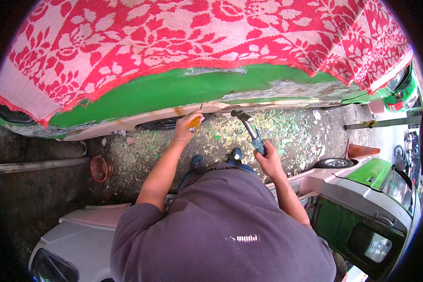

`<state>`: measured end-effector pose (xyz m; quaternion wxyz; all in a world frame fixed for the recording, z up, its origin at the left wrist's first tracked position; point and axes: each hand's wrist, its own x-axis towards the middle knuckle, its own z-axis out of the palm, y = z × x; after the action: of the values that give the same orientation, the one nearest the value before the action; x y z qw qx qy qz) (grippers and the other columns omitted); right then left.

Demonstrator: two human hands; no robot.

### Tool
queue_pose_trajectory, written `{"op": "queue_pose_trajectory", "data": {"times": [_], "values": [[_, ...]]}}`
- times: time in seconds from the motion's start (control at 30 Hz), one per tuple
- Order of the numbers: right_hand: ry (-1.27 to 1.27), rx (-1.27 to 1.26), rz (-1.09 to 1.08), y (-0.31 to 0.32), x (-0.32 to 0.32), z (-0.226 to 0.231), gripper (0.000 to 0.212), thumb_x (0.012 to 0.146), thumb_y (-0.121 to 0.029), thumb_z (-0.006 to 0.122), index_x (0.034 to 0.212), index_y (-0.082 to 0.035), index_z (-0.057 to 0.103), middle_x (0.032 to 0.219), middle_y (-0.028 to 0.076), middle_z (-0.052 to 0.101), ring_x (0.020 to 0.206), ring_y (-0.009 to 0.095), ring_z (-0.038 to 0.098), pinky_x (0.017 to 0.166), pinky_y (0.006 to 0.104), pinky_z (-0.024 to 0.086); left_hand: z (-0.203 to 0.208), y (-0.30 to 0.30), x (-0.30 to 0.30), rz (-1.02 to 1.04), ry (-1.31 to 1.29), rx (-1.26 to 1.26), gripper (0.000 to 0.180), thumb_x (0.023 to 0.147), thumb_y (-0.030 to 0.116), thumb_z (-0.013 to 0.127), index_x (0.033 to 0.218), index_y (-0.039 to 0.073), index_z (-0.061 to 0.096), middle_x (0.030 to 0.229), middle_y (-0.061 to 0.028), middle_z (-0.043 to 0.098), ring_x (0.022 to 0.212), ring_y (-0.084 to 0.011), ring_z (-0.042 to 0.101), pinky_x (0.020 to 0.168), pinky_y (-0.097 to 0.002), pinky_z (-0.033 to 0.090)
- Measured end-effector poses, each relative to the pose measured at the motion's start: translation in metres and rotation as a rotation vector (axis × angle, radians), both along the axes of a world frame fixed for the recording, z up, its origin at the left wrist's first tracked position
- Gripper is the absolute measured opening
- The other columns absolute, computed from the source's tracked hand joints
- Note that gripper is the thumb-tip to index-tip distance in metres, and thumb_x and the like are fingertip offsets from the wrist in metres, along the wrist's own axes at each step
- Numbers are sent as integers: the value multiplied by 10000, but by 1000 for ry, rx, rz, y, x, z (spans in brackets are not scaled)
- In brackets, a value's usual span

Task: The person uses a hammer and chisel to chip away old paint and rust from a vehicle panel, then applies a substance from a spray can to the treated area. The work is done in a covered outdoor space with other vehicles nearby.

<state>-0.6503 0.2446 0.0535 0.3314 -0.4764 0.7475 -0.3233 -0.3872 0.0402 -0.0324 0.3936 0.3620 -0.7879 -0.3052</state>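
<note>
My left hand [183, 131] is closed around the yellow handle of a screwdriver [193, 125]. Its thin shaft points up to the pale lower edge of a green car body [174, 87]; whether the tip touches is too small to tell. In my right hand [271, 161] is a hammer [250, 128], gripped by its blue-grey handle. The metal head is raised, close to the car's lower edge and right of the screwdriver. Bare, scraped patches [298, 89] break the green paint. A red and white flowered cloth [211, 35] drapes over the upper car.
Paint flakes litter the ground [291, 129] around my feet. An orange-brown bucket [99, 168] lies at left near a long pale bar [40, 166]. A second green and pink car [373, 174] stands behind me at right, beside an orange traffic cone [362, 151]. A pole [383, 123] reaches in from the right.
</note>
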Motion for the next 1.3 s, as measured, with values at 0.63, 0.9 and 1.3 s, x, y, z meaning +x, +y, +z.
{"op": "queue_pose_trajectory", "data": {"times": [0.63, 0.9, 1.3], "values": [[137, -103, 276, -6, 51, 29, 369, 833, -247, 702, 1088, -29, 548, 780, 222, 641, 760, 437, 640, 651, 490, 503, -12, -15, -1, -79, 23, 5, 192, 822, 63, 740, 988, 62, 642, 991, -83, 710, 906, -216, 691, 793, -314, 546], [299, 0, 367, -18, 80, 14, 304, 842, -251, 683, 988, -48, 510, 743, 192, 635, 693, 419, 635, 622, 503, 502, -43, -28, 13, -21, -122, 179, 123, 858, 144, 666, 978, 129, 643, 999, -92, 700, 931, -287, 680, 788, -376, 534], [149, 36, 38, 17, 110, 2, 336, 835, -215, 694, 1062, -13, 552, 688, 211, 606, 661, 421, 619, 595, 483, 475, -9, -14, 38, -230, -138, -50, 190, 844, 149, 716, 1013, 78, 668, 1112, -83, 688, 967, -270, 684, 803, -352, 554]]}}
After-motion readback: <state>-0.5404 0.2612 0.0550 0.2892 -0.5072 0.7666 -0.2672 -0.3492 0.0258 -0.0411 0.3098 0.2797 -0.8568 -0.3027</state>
